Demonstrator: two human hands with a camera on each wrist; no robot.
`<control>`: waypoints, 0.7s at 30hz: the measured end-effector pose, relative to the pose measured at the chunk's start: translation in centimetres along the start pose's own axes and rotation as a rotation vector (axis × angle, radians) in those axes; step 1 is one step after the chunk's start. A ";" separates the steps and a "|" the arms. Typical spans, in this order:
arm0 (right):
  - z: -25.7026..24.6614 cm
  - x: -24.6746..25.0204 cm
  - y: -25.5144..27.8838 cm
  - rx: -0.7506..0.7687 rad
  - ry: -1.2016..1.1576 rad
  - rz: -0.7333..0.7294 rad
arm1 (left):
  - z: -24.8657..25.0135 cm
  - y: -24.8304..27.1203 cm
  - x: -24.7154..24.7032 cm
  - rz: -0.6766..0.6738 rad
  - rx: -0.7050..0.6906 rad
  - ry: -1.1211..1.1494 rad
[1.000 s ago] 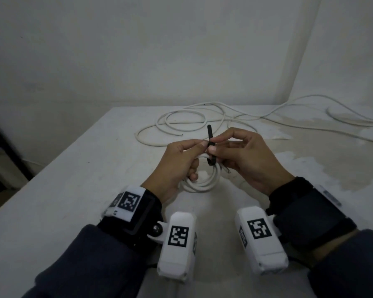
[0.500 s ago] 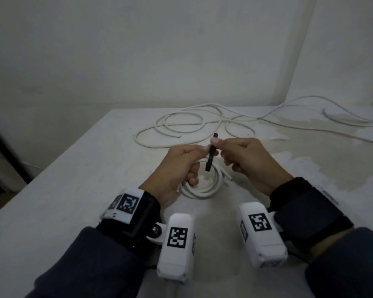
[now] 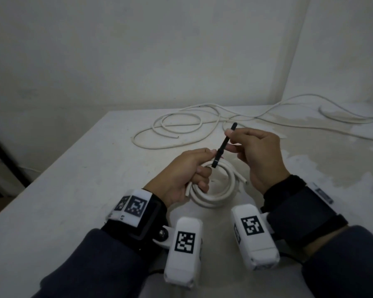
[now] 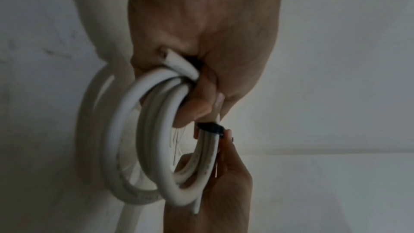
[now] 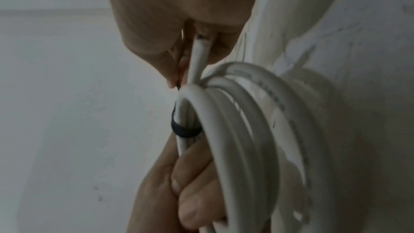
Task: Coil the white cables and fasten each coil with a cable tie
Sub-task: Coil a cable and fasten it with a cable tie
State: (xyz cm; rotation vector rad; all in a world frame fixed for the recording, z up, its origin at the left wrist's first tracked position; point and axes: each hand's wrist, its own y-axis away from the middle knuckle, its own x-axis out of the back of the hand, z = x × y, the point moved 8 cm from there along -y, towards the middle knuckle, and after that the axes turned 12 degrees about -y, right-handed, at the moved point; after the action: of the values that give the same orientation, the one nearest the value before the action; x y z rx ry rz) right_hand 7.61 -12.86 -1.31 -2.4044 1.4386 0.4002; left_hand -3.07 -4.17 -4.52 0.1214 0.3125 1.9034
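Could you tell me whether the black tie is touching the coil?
Touching: the right wrist view shows the tie wrapped tight around the coil strands.

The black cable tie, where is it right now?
In the head view the black cable tie is mid-table, looped round the white coil and pinched between the left hand and right hand.

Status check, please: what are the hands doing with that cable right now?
Left hand grips white cable coil. Right hand pinches black cable tie, looped round coil. Loose cables behind, nothing blocking.
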 end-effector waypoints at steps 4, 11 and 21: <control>0.0 -1.3 0.6 -0.079 -0.149 -0.115 | -0.4 -0.1 0.5 0.038 0.043 0.054; -0.5 -4.6 2.6 -0.088 -0.105 -0.479 | -0.1 -0.1 3.0 0.275 -0.065 -0.037; -0.4 -4.1 2.3 0.035 0.224 -0.417 | 0.1 0.1 2.1 0.158 -0.158 0.040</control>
State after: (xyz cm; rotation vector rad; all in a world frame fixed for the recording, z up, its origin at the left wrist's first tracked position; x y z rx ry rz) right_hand 3.76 -10.75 0.35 -2.6956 0.9665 0.0056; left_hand -3.84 -2.17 -4.55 0.0023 0.1826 2.0811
